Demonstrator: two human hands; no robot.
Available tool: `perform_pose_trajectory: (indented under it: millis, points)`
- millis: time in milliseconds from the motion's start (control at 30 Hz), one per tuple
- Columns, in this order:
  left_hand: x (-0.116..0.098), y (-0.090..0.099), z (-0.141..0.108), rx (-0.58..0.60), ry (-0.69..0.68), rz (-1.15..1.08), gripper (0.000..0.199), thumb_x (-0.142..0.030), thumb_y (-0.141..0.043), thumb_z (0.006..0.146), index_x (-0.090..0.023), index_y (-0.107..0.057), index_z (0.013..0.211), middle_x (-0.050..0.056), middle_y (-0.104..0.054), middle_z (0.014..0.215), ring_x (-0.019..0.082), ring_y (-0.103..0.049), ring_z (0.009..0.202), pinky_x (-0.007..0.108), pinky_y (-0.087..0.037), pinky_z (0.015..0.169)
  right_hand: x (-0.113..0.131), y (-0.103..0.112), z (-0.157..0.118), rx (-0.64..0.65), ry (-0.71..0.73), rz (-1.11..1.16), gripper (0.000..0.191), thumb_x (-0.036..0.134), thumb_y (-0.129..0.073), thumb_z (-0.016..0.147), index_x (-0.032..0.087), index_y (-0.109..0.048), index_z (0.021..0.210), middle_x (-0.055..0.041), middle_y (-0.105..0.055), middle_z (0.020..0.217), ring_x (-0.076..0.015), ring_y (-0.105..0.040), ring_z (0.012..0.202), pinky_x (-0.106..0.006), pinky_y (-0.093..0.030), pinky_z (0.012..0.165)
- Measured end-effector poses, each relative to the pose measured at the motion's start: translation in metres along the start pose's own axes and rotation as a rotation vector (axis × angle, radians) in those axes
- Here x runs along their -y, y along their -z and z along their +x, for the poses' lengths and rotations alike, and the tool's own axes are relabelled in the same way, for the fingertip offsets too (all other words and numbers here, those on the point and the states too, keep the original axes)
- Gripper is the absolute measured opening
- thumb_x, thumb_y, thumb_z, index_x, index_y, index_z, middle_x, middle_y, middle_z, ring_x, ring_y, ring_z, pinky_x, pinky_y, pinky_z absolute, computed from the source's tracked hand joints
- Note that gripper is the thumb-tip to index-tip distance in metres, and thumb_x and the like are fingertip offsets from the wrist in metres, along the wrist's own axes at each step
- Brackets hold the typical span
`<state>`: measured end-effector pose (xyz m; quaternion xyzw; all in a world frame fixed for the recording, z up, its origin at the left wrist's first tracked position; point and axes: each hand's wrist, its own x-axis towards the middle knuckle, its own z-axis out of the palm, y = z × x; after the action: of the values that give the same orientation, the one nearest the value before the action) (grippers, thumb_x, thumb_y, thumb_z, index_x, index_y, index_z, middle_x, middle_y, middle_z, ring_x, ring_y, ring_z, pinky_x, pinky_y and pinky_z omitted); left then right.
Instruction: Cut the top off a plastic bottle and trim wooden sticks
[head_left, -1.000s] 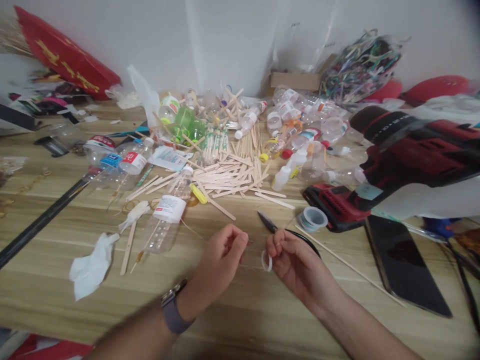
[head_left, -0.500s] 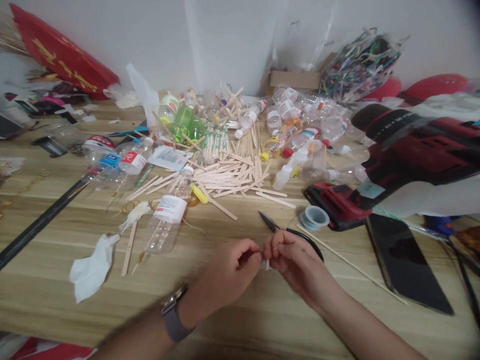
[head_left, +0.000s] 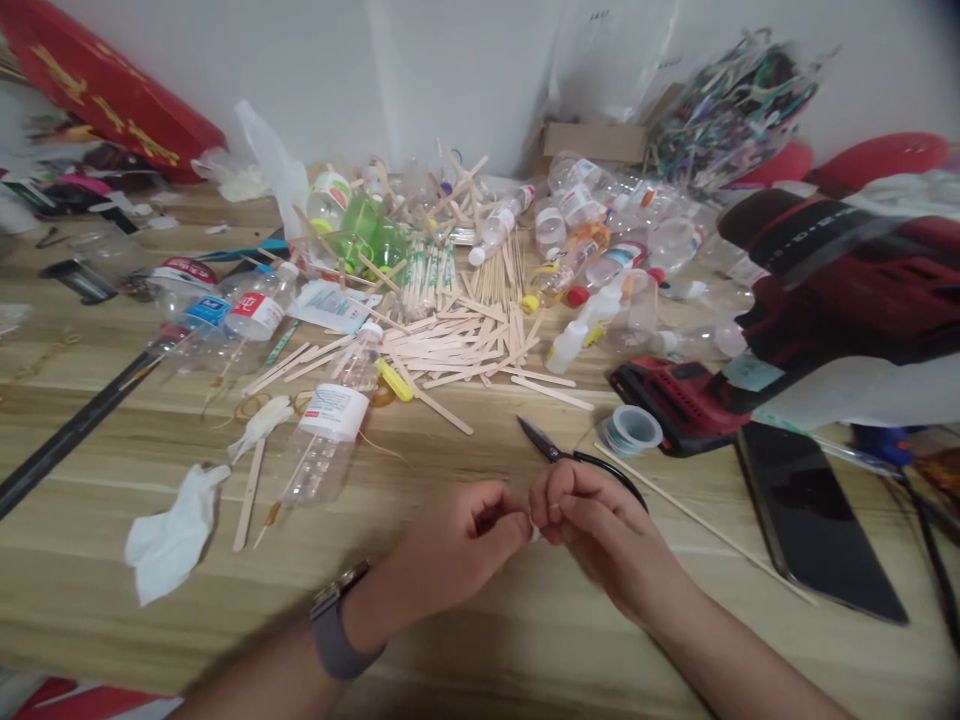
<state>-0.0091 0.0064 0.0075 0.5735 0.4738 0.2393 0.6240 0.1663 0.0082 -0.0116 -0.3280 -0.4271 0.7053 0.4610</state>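
My left hand [head_left: 457, 545], with a watch on its wrist, is closed in a pinch near the table's front middle. Facing it, my right hand [head_left: 600, 525] has its fingers closed too, and the fingertips of both nearly meet. Between them shows a small whitish piece [head_left: 535, 533], too small to make out. Just behind my right hand lie black scissors [head_left: 541, 440], their handles partly hidden by it. A small spool [head_left: 632, 431] stands behind the scissors, and a thin wooden stick [head_left: 705, 522] runs to the right of my hand.
A labelled plastic bottle [head_left: 334, 415] and a white tissue [head_left: 176, 535] lie to the left. Flat wooden sticks [head_left: 457, 345] are heaped at the middle, with many bottles behind. On the right are a red and black power drill [head_left: 840, 300] and a black phone [head_left: 821, 520].
Both hands have stayed together, their fingertips shifting slightly. Less of the whitish piece shows between them. The view has shifted a little.
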Motion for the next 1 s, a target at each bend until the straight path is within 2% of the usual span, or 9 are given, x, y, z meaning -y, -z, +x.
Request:
perform_pose_trajectory:
  millis: [133, 233, 300, 433, 567, 800, 1000]
  points:
    - [0.001, 0.003, 0.000, -0.064, -0.017, -0.151, 0.032, -0.040, -0.056, 0.081, -0.021, -0.041, 0.060, -0.008, -0.035, 0.053, 0.008, -0.030, 0.049, 0.025, -0.024, 0.048, 0.000, 0.000, 0.000, -0.033, -0.025, 0.032, 0.020, 0.032, -0.071, 0.083, 0.020, -0.063, 0.068, -0.0001, -0.061, 0.069, -0.0136, -0.048, 0.060, -0.028, -0.034, 0.056]
    - [0.003, 0.005, 0.000, -0.050, -0.001, -0.372, 0.029, -0.045, -0.056, 0.082, -0.020, -0.051, 0.069, -0.009, -0.034, 0.050, 0.007, -0.024, 0.045, 0.025, -0.019, 0.046, -0.002, -0.001, 0.000, -0.005, -0.032, -0.025, 0.024, 0.035, -0.069, 0.085, 0.020, -0.063, 0.068, -0.0004, -0.060, 0.068, -0.0138, -0.048, 0.060, -0.028, -0.034, 0.056]
    - [0.004, 0.006, 0.001, 0.000, -0.012, -0.423, 0.032, -0.047, -0.053, 0.084, -0.019, -0.056, 0.070, -0.009, -0.035, 0.049, 0.007, -0.024, 0.044, 0.025, -0.018, 0.046, -0.004, -0.002, 0.000, 0.022, -0.043, -0.059, 0.025, 0.036, -0.068, 0.087, 0.020, -0.062, 0.069, -0.0005, -0.059, 0.069, -0.0141, -0.050, 0.061, -0.028, -0.036, 0.057]
    - [0.005, 0.007, 0.001, 0.016, -0.046, -0.246, 0.041, -0.047, -0.052, 0.086, -0.020, -0.042, 0.057, -0.007, -0.034, 0.050, 0.008, -0.026, 0.048, 0.025, -0.019, 0.047, -0.005, -0.004, -0.001, 0.069, -0.064, -0.115, 0.028, 0.040, -0.068, 0.087, 0.019, -0.061, 0.070, -0.0001, -0.058, 0.068, -0.0132, -0.049, 0.060, -0.028, -0.036, 0.057]
    - [0.004, 0.008, 0.000, 0.034, -0.054, -0.063, 0.041, -0.040, -0.054, 0.083, -0.022, -0.032, 0.055, -0.008, -0.025, 0.052, 0.008, -0.022, 0.050, 0.024, -0.017, 0.046, -0.003, -0.005, 0.000, 0.157, -0.192, -0.190, 0.031, 0.044, -0.068, 0.085, 0.019, -0.058, 0.069, 0.0004, -0.057, 0.064, -0.0119, -0.044, 0.056, -0.027, -0.033, 0.054]
    - [0.002, 0.009, -0.002, 0.030, -0.055, 0.039, 0.038, -0.035, -0.051, 0.081, -0.022, -0.028, 0.054, -0.008, -0.022, 0.051, 0.007, -0.021, 0.049, 0.023, -0.017, 0.043, -0.001, -0.008, -0.001, 0.180, -0.236, -0.224, 0.027, 0.038, -0.064, 0.084, 0.020, -0.054, 0.068, 0.0012, -0.055, 0.063, -0.0112, -0.038, 0.057, -0.026, -0.028, 0.053]
    - [0.005, 0.008, -0.006, 0.026, -0.122, 0.045, 0.040, -0.034, -0.048, 0.083, -0.023, -0.023, 0.053, -0.007, -0.021, 0.050, 0.008, -0.021, 0.048, 0.024, -0.017, 0.043, -0.001, -0.010, -0.003, 0.219, -0.285, -0.072, 0.024, 0.035, -0.062, 0.084, 0.020, -0.053, 0.068, 0.0010, -0.055, 0.063, -0.0109, -0.037, 0.056, -0.027, -0.026, 0.053]
